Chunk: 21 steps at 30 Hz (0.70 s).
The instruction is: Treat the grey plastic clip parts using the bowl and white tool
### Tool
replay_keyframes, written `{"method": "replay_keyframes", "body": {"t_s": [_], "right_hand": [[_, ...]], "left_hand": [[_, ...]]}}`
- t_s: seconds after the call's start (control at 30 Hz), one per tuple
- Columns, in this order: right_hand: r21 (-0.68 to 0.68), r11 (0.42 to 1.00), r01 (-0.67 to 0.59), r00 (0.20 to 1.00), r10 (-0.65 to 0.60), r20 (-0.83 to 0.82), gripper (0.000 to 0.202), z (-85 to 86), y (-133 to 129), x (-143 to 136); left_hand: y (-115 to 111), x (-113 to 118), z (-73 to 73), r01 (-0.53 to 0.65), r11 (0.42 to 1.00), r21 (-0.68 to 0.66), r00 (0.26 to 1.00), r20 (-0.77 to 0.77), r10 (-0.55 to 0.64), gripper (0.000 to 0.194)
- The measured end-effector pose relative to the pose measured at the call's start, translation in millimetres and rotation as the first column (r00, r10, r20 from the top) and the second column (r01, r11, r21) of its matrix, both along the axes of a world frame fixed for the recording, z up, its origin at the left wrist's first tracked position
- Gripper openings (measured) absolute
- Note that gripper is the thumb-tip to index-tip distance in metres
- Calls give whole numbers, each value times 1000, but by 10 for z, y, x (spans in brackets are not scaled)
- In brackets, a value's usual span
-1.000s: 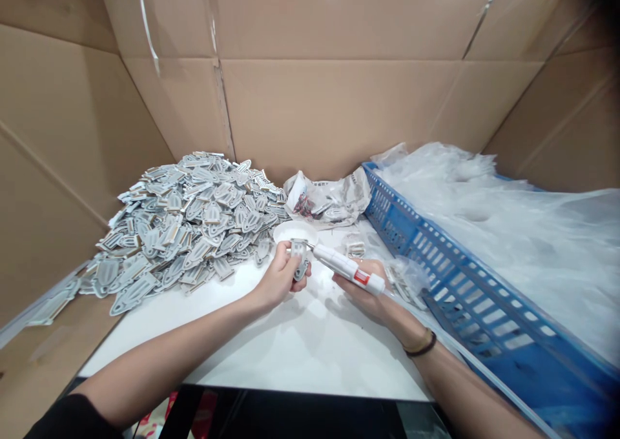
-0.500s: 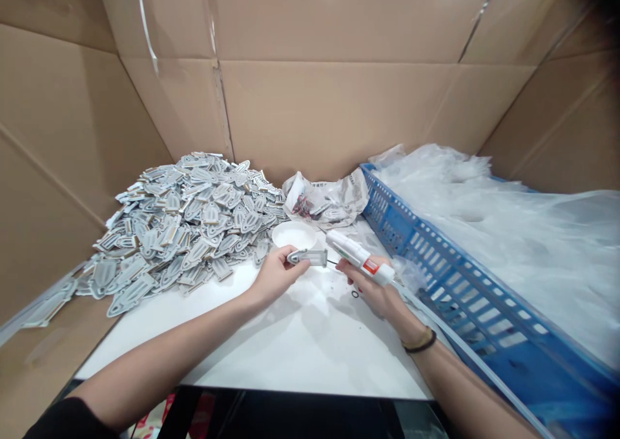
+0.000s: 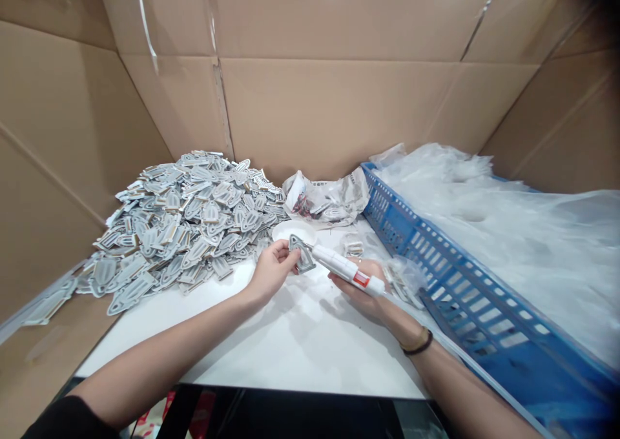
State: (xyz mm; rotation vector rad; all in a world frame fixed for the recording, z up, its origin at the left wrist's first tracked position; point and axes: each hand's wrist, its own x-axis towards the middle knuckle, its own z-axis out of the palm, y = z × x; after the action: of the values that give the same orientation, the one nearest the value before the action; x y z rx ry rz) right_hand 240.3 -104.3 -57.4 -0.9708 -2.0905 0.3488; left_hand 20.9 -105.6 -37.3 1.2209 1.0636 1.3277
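My left hand [image 3: 274, 268] pinches a flat grey pointed part [image 3: 301, 255], slotted and with a small hole at its tip. It is held upright and tilted just above the white table. My right hand [image 3: 361, 290] is wrapped around a white pen-shaped tool [image 3: 341, 265] with a red label and a narrow front end. The tool's tip meets or nearly meets the part's right edge; whether they touch I cannot tell. Behind the part sits a white round dish [image 3: 285, 230], partly hidden by my left hand and the part.
A large heap of similar grey parts [image 3: 194, 219] covers the table's left side. Behind the dish lies a crumpled printed plastic bag [image 3: 334, 200]. At right stands a blue crate [image 3: 436, 252] full of clear plastic bags [image 3: 504, 226]. Cardboard walls [image 3: 339, 103] enclose the back and sides.
The grey part has been turned from lying level to a steep tilt. My right hand has brought the white tool lower and left, its tip now at the part.
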Motion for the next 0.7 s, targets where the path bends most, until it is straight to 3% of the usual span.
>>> {"method": "replay_keyframes", "body": {"t_s": [0.1,0.33,0.7], "right_hand": [[6,998,-68,998,68,5,32,47,-19,-13],[60,996,-67,996,63,63,26,39,-2,-24],[-15,997,-79,997,80,23,27,50,-23,-16]], "left_hand": [[2,-4,-1,-27,1000,1,1000,0,27,37],[2,4,14,-16,1000,-12,1000,-9,16,30],[-1,-3,40,7,1000,-2,1000,-30,-7,24]]}}
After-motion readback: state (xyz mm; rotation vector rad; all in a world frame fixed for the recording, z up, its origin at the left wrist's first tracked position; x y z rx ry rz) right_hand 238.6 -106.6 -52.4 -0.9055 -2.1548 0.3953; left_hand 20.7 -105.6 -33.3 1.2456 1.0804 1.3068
